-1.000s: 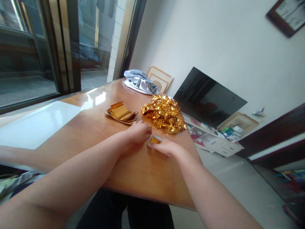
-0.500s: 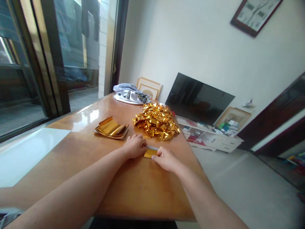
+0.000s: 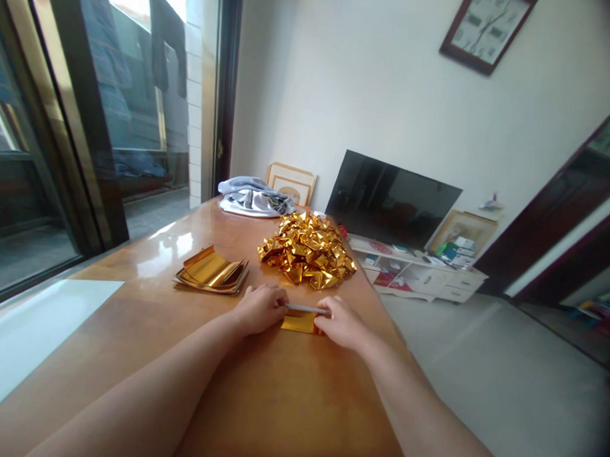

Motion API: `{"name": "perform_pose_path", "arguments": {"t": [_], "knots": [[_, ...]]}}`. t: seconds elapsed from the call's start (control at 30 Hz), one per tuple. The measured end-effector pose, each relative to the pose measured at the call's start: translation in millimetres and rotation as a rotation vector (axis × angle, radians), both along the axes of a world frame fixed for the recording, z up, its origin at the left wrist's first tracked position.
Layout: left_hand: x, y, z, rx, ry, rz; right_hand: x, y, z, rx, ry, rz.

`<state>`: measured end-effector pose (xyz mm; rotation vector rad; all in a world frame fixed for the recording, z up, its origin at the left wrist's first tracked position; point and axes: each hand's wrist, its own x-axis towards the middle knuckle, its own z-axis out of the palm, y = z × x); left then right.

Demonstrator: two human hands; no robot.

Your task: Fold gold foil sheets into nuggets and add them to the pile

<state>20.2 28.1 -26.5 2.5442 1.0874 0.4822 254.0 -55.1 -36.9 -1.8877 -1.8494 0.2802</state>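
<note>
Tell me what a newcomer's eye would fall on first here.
Probably the glittering heap of gold pieces near the right edge of the wooden table. Left of it lies a stack of gold sheets; nearer the camera, the left hand and right hand pinch a gold strip at its ends.

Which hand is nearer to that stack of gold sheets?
Left. The left hand is close by the stack of gold sheets, to its right; the right hand is farther right, at the small gold piece.
</note>
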Motion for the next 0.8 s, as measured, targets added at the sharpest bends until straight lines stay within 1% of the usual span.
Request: {"name": "perform_pose_path", "arguments": {"t": [0.13, 0.23, 0.37, 0.63, 0.8], "knots": [[-0.5, -0.5, 0.0, -0.008, 0.000, 0.007, -3.1, 5.0, -2.9, -0.001, -0.026, -0.017], [0.1, -1.9, -0.1, 0.001, 0.009, -0.002, -2.5, 8.6, -7.4, -0.017, 0.016, -0.012], [0.0, -3.7, 0.6, -0.014, 0.006, -0.014, -3.5, 8.2, -8.8, -0.030, 0.105, 0.034], [0.6, -9.0, 2.0, -0.095, -0.052, -0.048, -13.8, -11.2, 6.2, 0.166, 0.129, 0.168], [0.8, -10.7, 1.5, -0.077, -0.107, -0.053, -19.8, -23.7, 13.2, 0.250, 0.142, 0.240]]}}
